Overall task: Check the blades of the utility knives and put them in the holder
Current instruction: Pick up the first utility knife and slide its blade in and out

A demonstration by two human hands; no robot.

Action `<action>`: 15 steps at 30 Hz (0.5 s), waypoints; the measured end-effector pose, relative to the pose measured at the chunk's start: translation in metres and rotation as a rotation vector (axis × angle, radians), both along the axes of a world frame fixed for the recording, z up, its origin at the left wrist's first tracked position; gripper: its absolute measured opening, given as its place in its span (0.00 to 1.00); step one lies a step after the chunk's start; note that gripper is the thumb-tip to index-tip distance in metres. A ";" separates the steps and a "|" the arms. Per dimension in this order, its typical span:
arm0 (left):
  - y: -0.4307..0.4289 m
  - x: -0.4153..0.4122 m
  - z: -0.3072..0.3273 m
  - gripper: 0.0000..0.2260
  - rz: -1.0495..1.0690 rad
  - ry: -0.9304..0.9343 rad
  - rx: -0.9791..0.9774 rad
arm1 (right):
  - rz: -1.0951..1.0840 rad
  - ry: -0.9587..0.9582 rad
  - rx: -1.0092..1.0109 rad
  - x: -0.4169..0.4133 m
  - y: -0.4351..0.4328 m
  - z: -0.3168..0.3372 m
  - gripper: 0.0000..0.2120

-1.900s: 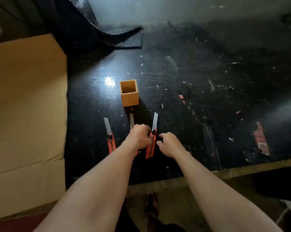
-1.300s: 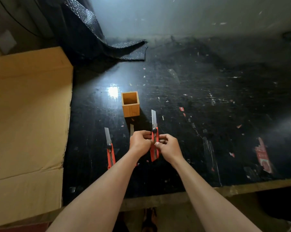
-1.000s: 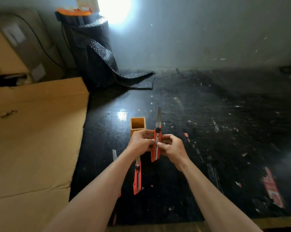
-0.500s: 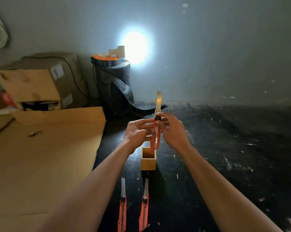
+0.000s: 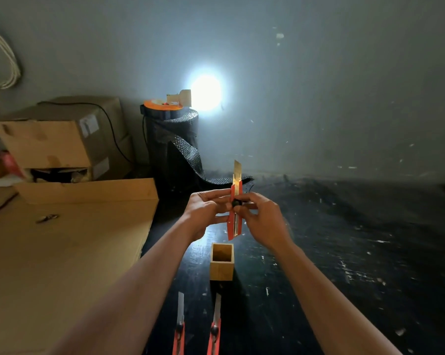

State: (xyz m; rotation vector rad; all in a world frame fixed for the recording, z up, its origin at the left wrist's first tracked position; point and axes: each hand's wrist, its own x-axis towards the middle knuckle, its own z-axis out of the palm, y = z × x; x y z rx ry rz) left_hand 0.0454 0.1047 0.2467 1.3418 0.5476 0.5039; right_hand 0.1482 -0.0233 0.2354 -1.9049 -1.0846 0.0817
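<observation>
A red utility knife [image 5: 235,216] stands upright in the air, blade extended and pointing up. My left hand [image 5: 206,211] pinches its handle from the left and my right hand [image 5: 263,219] holds it from the right, fingers at the black slider knob. Below it a small square wooden holder [image 5: 222,262] stands open-topped on the black table. Two more red utility knives, one [image 5: 179,326] on the left and one [image 5: 215,326] on the right, lie side by side in front of the holder, blades out and pointing away from me.
A large flat cardboard box [image 5: 62,252] fills the left side. Behind it sit stacked cardboard cartons [image 5: 62,139]. A roll of black bubble wrap [image 5: 175,147] stands at the back against the grey wall, with a bright light spot [image 5: 206,92] above it.
Both hands lifted the knife from the table up to eye level. The view tilted upward, so the holder and the two lying knives now sit lower in the frame.
</observation>
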 end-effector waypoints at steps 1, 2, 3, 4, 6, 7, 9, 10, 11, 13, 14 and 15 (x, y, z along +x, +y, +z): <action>0.000 0.001 0.000 0.15 -0.004 0.004 -0.017 | 0.003 0.011 0.005 0.000 -0.003 0.000 0.11; -0.001 0.002 0.001 0.15 -0.009 0.008 -0.030 | 0.009 0.018 0.006 -0.001 -0.005 0.001 0.11; -0.002 0.002 0.000 0.15 -0.011 0.012 -0.037 | 0.013 0.022 0.003 -0.001 -0.007 0.002 0.11; -0.003 0.003 0.000 0.14 -0.013 0.018 -0.038 | 0.017 0.022 0.000 -0.001 -0.009 0.003 0.11; -0.003 0.005 -0.001 0.14 -0.012 0.024 -0.039 | 0.018 0.025 -0.003 -0.001 -0.012 0.004 0.10; -0.004 0.005 0.000 0.14 -0.010 0.026 -0.035 | 0.019 0.022 -0.006 0.000 -0.013 0.004 0.10; -0.004 0.006 0.003 0.15 0.001 0.029 -0.020 | 0.021 0.002 -0.030 -0.001 -0.014 0.002 0.12; -0.003 0.006 0.005 0.15 0.009 0.028 -0.009 | 0.020 -0.007 -0.043 -0.001 -0.014 0.001 0.12; -0.003 0.006 0.006 0.15 0.016 0.022 0.001 | 0.021 -0.012 -0.046 -0.001 -0.013 -0.001 0.13; -0.004 0.007 0.010 0.14 0.033 0.012 0.012 | 0.026 -0.010 -0.035 -0.002 -0.013 -0.005 0.12; -0.004 0.006 0.012 0.13 0.046 0.010 0.022 | 0.027 -0.014 -0.028 -0.002 -0.012 -0.006 0.11; -0.005 0.007 0.013 0.13 0.062 0.009 0.035 | 0.029 -0.019 -0.025 -0.003 -0.012 -0.008 0.11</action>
